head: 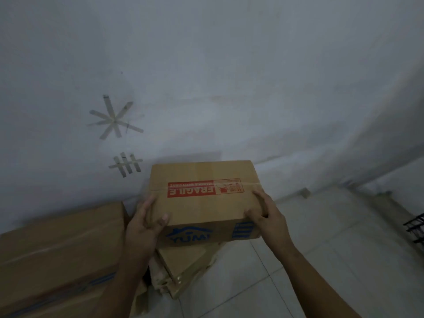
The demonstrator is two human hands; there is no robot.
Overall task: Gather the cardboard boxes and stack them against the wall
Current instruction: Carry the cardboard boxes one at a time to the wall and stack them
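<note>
I held a small box [204, 200] between my two hands, close before the wall [206, 65]. My left hand [144, 226] was on its left side, with the thumb over the near top edge, and my right hand [268, 214] was on its right near corner. Under this box, a crumpled box [183, 269] lay on the floor [321, 260]; whether the two touched, I cannot tell. To the left of both was a large box [57, 260], standing against the wall. On the wall, up and left from the small box, two groups of tape strips [114, 118] were stuck, one above the other. At the far right edge stood a wire rack [416, 228].
</note>
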